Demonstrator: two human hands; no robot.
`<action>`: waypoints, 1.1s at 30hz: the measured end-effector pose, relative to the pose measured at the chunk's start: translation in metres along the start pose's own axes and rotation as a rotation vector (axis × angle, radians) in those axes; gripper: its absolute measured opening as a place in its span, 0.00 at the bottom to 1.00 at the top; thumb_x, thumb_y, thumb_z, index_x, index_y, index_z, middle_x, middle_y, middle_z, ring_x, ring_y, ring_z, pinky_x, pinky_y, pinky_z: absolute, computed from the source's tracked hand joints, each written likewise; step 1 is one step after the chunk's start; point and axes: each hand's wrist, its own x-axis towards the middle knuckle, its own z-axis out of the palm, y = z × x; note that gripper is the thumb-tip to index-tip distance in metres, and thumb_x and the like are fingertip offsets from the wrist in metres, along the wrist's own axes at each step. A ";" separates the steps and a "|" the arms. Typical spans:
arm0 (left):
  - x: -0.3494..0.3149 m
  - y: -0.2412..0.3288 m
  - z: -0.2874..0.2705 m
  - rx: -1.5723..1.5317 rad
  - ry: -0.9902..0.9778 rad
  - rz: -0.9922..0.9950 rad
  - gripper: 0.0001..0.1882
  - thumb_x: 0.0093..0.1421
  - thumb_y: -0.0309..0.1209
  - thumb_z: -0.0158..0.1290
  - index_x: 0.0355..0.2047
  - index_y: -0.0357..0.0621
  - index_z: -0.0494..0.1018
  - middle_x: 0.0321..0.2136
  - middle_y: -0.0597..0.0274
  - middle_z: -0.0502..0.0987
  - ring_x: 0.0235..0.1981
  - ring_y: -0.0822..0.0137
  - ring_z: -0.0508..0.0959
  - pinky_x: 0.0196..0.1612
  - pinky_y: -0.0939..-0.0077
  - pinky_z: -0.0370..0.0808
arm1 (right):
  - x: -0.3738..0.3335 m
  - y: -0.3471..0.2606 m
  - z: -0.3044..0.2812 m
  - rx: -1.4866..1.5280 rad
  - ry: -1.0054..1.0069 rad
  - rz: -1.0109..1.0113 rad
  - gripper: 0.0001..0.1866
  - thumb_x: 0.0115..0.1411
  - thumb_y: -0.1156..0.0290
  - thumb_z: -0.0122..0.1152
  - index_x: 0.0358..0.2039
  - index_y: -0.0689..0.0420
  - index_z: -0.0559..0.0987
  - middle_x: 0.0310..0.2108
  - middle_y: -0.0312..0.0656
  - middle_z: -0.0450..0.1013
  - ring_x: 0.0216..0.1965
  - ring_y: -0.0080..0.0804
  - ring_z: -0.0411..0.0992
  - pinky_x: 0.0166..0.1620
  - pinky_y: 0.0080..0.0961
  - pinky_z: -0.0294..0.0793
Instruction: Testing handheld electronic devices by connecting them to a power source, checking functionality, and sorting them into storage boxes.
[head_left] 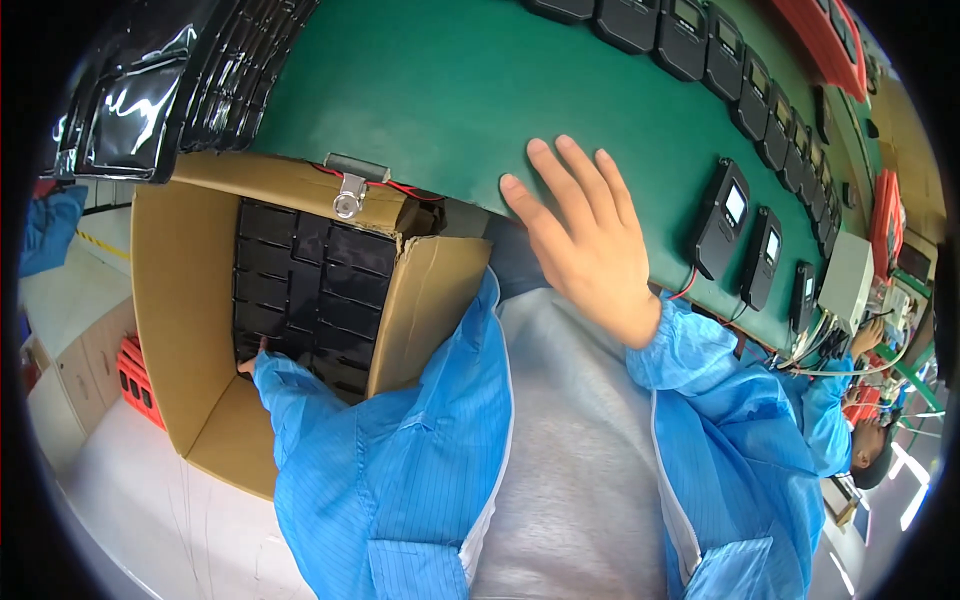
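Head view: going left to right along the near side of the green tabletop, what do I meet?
Stack of glossy black trays → silver clip → right hand → first black device → second black device → third black device → pale box.

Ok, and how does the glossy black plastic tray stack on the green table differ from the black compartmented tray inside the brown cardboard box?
The glossy black plastic tray stack sits on the green table; the black compartmented tray lies inside the brown cardboard box. The stack shows many layered edges, while the tray shows its divided face. The left hand is at the tray's edge; no hand touches the stack. Both are black.
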 end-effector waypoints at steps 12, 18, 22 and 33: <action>0.010 -0.032 -0.053 -0.586 -0.159 0.215 0.51 0.42 0.40 0.75 0.62 0.40 0.58 0.59 0.41 0.65 0.61 0.51 0.66 0.62 0.57 0.64 | -0.003 0.004 -0.002 0.076 0.012 -0.003 0.31 0.48 0.73 0.64 0.56 0.47 0.73 0.61 0.44 0.64 0.63 0.46 0.62 0.63 0.49 0.61; -0.157 0.188 -0.269 -0.548 -0.365 1.100 0.47 0.48 0.27 0.69 0.66 0.42 0.56 0.58 0.50 0.66 0.59 0.57 0.68 0.62 0.66 0.63 | -0.002 0.006 -0.013 0.272 0.020 0.045 0.30 0.51 0.74 0.63 0.57 0.50 0.72 0.62 0.44 0.64 0.64 0.48 0.60 0.65 0.49 0.59; -0.286 0.293 -0.332 -0.570 -0.522 1.665 0.46 0.45 0.20 0.67 0.64 0.43 0.59 0.53 0.52 0.71 0.53 0.58 0.73 0.57 0.67 0.69 | -0.004 0.010 -0.014 0.443 0.143 0.096 0.33 0.52 0.77 0.61 0.61 0.54 0.67 0.64 0.50 0.59 0.64 0.53 0.58 0.66 0.48 0.57; -0.408 0.412 -0.278 -0.159 -0.060 2.699 0.40 0.42 0.22 0.63 0.60 0.55 0.68 0.62 0.59 0.66 0.65 0.54 0.64 0.66 0.48 0.58 | -0.036 0.015 -0.013 0.669 0.458 0.241 0.41 0.53 0.78 0.59 0.67 0.61 0.56 0.69 0.59 0.48 0.69 0.58 0.48 0.68 0.48 0.50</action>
